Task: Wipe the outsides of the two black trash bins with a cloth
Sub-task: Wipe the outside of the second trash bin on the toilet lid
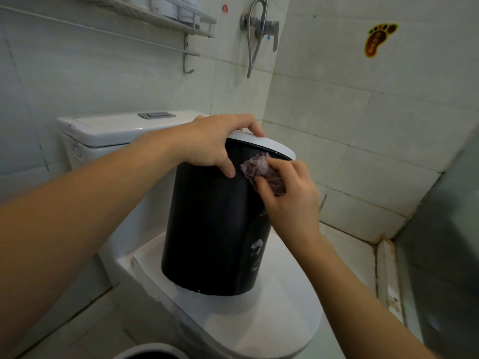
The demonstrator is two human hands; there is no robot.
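A crumpled purple cloth [261, 172] is pinched between the thumb and curled fingers of the right hand [290, 200] and pressed against the upper side wall of a black trash bin [215, 229], just under its white rim ring [269, 145]. The bin is gripped at the top by the left hand [217, 143]: the fingers are curled over the far part of the rim ring and the thumb is laid down the black wall, close beside the cloth. The bin stands tilted on the closed white toilet lid [272, 330], its top leaning to the right, with white scuff marks low on its right side. Behind it to the left the toilet cistern [108, 133] is seen against the tiled wall. At the near bottom edge, left of centre, the rim of a second bin [153, 352] is partly in view. A shower mixer valve [261, 25] and a foot-shaped sticker [379, 38] are fixed on the far walls.
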